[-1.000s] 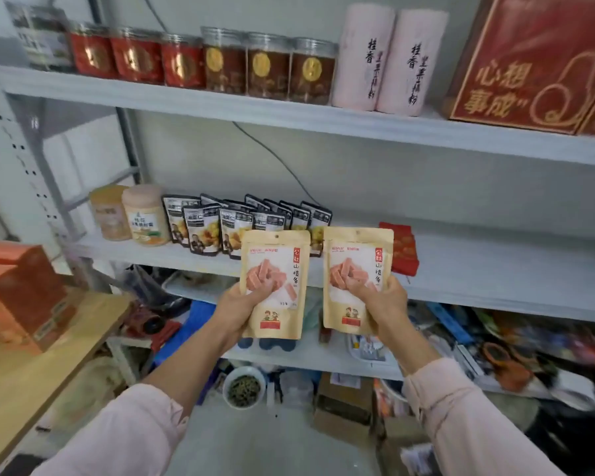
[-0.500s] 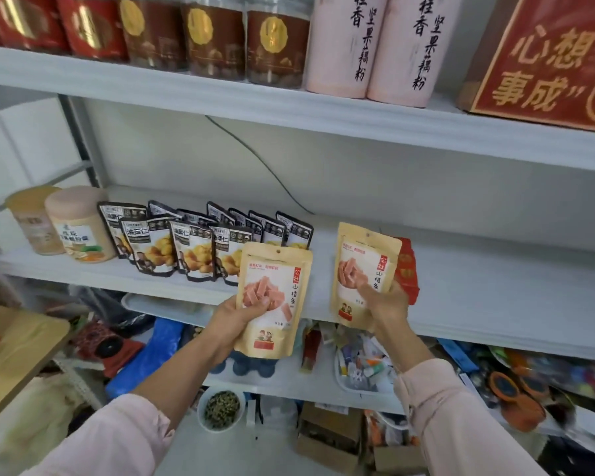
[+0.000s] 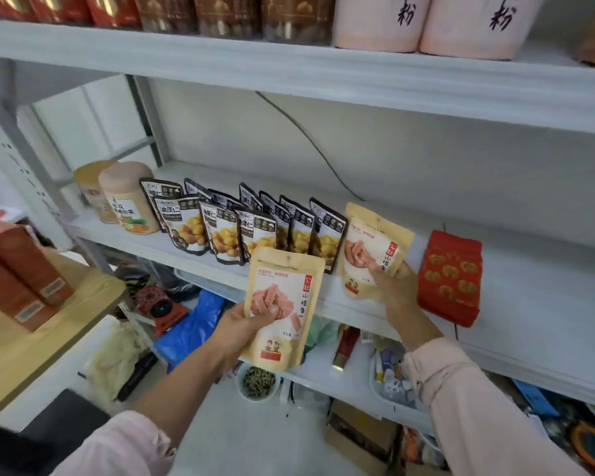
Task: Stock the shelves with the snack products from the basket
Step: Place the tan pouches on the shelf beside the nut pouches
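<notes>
Head view: your right hand [image 3: 399, 290] is gripping one tan pouch [image 3: 375, 235], thumb across its front, at the front edge of the middle shelf [image 3: 536, 304], between the dark chestnut pouches [image 3: 220, 231] and the red packet [image 3: 450, 276]. Your left hand [image 3: 241, 324] is clamping a second tan pouch [image 3: 289, 280] just in front of that edge, off the shelf. Judgement: both are probably handling as light, soft, slick film, tipping easily. You are best pinching low on the body and seating the base flat.

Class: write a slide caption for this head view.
Right hand holds a tan snack pouch at the middle shelf, beside dark chestnut pouches; left hand holds a second pouch.
</notes>
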